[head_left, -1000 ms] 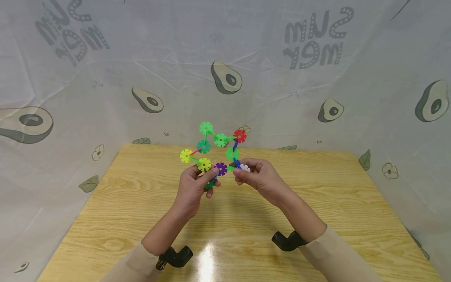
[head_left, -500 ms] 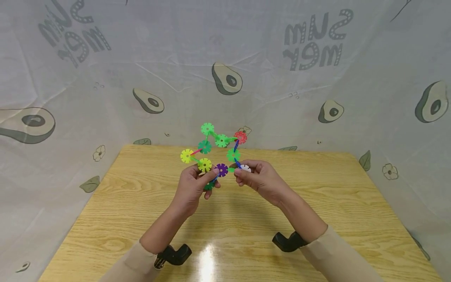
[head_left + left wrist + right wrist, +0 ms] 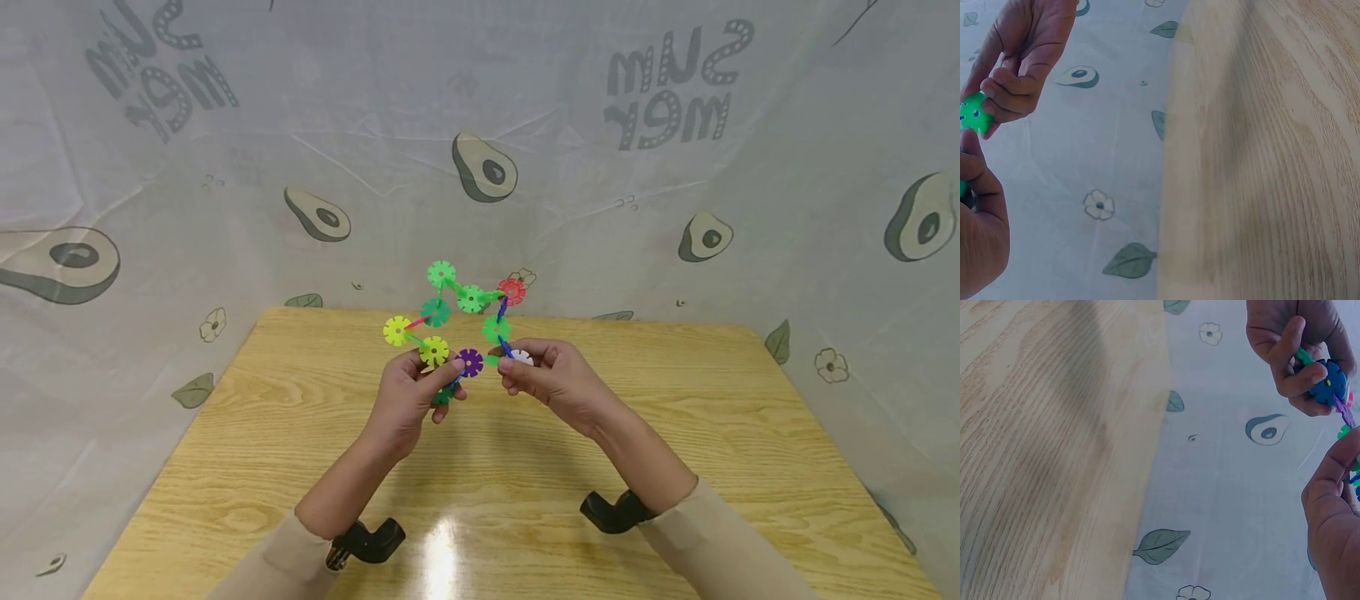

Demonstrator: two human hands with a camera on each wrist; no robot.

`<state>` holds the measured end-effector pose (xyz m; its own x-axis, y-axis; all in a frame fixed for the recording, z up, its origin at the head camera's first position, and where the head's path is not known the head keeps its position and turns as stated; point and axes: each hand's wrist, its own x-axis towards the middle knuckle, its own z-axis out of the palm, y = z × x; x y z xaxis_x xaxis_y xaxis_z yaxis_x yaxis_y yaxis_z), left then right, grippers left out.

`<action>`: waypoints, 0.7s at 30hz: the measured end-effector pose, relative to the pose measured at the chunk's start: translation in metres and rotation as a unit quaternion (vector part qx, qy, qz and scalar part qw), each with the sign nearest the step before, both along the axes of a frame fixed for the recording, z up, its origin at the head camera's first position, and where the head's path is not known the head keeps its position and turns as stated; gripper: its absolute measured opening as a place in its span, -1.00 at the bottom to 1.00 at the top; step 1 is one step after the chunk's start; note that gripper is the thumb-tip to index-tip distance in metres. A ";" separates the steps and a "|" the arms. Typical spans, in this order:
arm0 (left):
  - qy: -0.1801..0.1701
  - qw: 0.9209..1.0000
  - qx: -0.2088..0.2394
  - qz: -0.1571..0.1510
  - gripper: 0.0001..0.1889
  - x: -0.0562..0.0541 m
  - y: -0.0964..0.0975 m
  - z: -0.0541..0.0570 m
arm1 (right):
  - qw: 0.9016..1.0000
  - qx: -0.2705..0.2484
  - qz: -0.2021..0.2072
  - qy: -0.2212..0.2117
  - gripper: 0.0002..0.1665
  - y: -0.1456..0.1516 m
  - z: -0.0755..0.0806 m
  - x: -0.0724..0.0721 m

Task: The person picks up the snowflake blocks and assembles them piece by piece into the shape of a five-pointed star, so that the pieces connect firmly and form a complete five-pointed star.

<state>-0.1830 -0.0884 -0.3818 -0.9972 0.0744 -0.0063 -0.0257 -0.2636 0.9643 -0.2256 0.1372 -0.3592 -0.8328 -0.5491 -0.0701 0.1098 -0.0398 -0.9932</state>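
Note:
A loop of notched plastic snowflake discs in several colours is held up above the table between my hands. My left hand (image 3: 405,400) grips its near left part, the thumb against a purple disc (image 3: 470,362); a dark green disc (image 3: 442,395) shows below the thumb. My right hand (image 3: 558,379) pinches the near right part, by a white disc (image 3: 521,358) and a green disc at the fingertips. The purple disc and that green disc (image 3: 974,114) sit close together; whether they touch I cannot tell. A blue disc (image 3: 1327,383) lies in my left fingers in the right wrist view.
The wooden table (image 3: 480,500) lies beneath both hands. A pale cloth (image 3: 375,167) printed with avocados and leaves hangs behind and at the sides. Black curved pieces, one at the left wrist (image 3: 378,540) and one at the right wrist (image 3: 611,512), stick out inward.
My left wrist has shifted very slightly left, and the purple disc has tilted a little lower. Both hands keep their hold on the loop; the right hand stays almost still.

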 end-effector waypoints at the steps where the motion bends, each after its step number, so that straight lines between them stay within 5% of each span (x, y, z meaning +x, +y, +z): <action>1: 0.000 1.000 0.002 0.001 -0.93 0.000 0.000 0.000 | 1.000 0.000 0.002 0.000 -0.72 0.000 0.000 0.000; 11: 0.005 1.000 0.009 0.002 -0.91 0.000 0.001 0.001 | 1.000 -0.002 0.004 -0.001 -0.87 -0.001 0.002 0.002; 21: 0.000 1.000 0.007 0.003 -0.93 0.002 0.002 0.002 | 1.000 0.006 0.002 0.008 -0.73 0.000 0.002 0.003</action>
<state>-0.1814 -0.0867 -0.3803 -0.9977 0.0677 -0.0056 -0.0242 -0.2771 0.9605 -0.2226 0.1373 -0.3576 -0.8315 -0.5519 -0.0633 0.0942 -0.0278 -0.9952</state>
